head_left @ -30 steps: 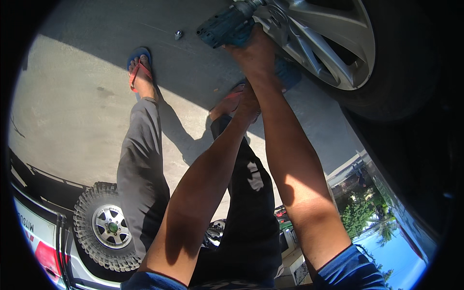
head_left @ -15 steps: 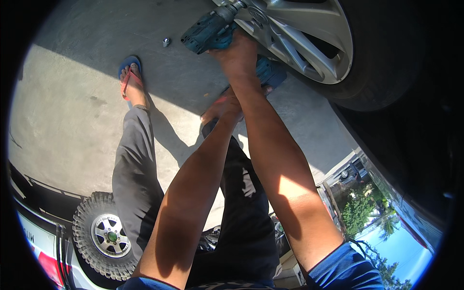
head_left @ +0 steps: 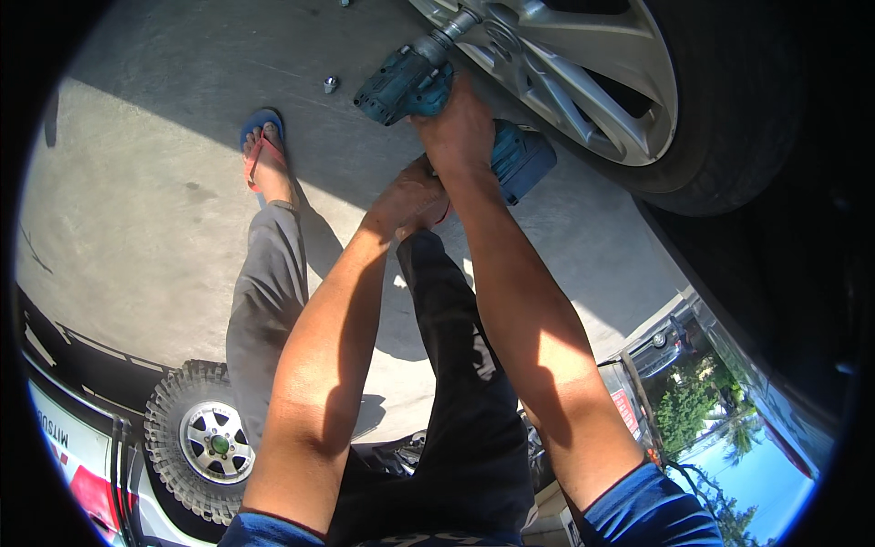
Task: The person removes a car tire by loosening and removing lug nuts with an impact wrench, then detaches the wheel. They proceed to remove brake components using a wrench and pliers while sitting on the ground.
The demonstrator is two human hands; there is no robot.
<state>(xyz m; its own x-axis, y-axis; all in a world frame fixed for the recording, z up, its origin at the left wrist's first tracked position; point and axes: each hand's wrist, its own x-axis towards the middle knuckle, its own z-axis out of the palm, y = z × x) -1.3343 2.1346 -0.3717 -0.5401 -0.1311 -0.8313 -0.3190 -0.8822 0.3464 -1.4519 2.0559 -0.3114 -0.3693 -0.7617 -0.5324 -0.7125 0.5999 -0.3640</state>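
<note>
My right hand (head_left: 460,128) is wrapped round the handle of a teal cordless impact wrench (head_left: 392,87), whose battery (head_left: 529,169) shows beyond my wrist. The wrench's socket (head_left: 453,25) reaches the silver alloy wheel (head_left: 611,91) near its centre; whether it sits on a nut I cannot tell. My left hand (head_left: 410,191) is closed, low beside my right wrist at the tool's lower end; what its fingers hold is hidden. A chrome nut (head_left: 330,84) lies on the concrete left of the wrench, with another small metal piece (head_left: 344,3) at the top edge.
My left foot in a flip-flop (head_left: 266,155) stands at left on partly shaded concrete (head_left: 137,246). Behind me are a loose knobbly tyre (head_left: 171,428) and a white vehicle's rear (head_left: 55,438). A dark car body (head_left: 766,292) fills the right side.
The wrench and my right hand have shifted lower in the picture. My left hand has moved a little leftward, and more of the battery shows. A second metal piece has appeared at the top edge.
</note>
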